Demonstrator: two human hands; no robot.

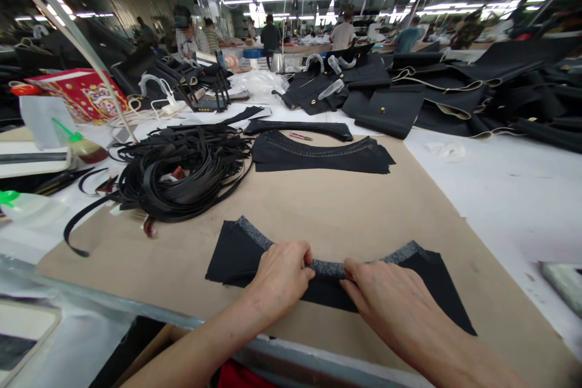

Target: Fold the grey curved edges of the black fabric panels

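Observation:
A black curved fabric panel (327, 298) lies on brown paper in front of me. Along its concave far edge runs a speckled grey strip (328, 268). My left hand (285, 270) pinches this edge left of the middle, thumb and fingers closed on it. A short way to the right, my right hand (382, 285) grips the same edge, its fingers closed too. Between the two hands a short length of the strip shows. Both ends of the panel rest flat on the paper. Beyond it sits a stack of similar black curved pieces (321, 157), with a small pink tool (301, 136) behind.
A tangled coil of black straps (182, 176) lies at the left. Squeeze bottles (86, 148) and a red patterned bag (79, 94) stand farther left. Black bag parts (386, 106) are heaped at the back. The table's metal edge (136, 306) runs nearest me. Several people work far behind.

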